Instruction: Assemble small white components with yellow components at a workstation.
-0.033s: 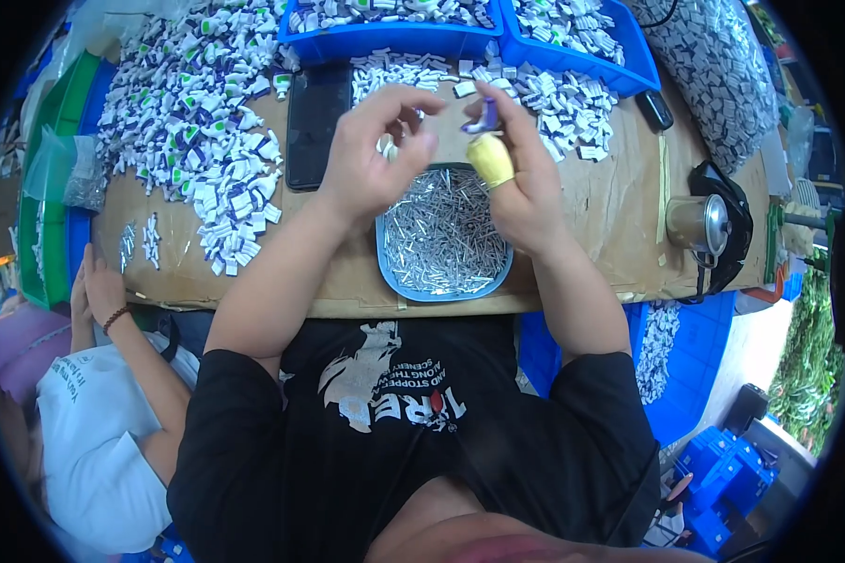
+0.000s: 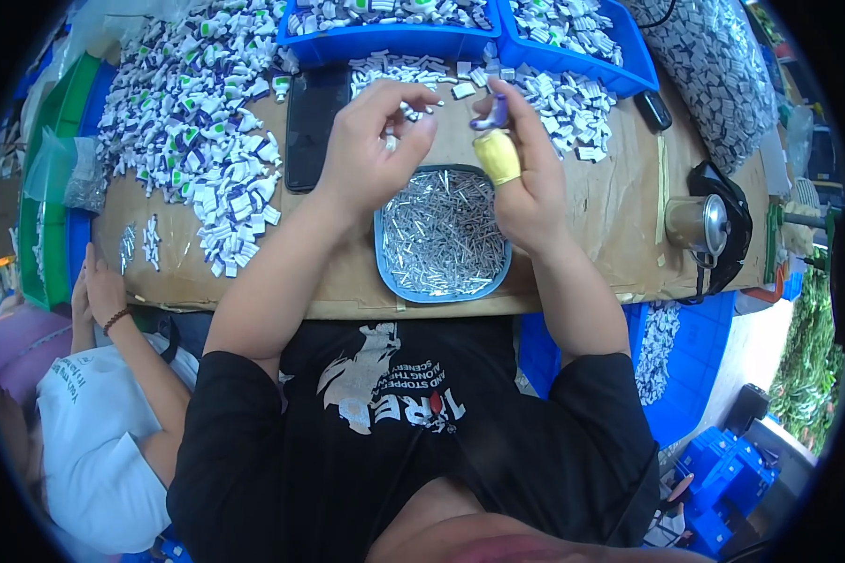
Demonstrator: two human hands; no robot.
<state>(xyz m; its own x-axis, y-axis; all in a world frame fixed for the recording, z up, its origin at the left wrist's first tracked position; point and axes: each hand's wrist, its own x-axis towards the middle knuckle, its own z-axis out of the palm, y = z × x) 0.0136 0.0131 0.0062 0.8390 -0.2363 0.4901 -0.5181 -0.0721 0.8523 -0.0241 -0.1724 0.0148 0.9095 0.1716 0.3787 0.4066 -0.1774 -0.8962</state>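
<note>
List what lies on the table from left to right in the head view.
Green bin → heap of small white parts → black phone → left hand → tray of metal pins → right hand → metal cup.

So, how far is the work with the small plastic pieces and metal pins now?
Done, it seems: white pieces fill the blue bins and lie heaped before them. In hand: the right hand, its thumb in a yellow wrap, pinches a purple piece; the left hand pinches something too small to tell. Left: the tray still holds many metal pins, and a big pile waits on the left.
</note>
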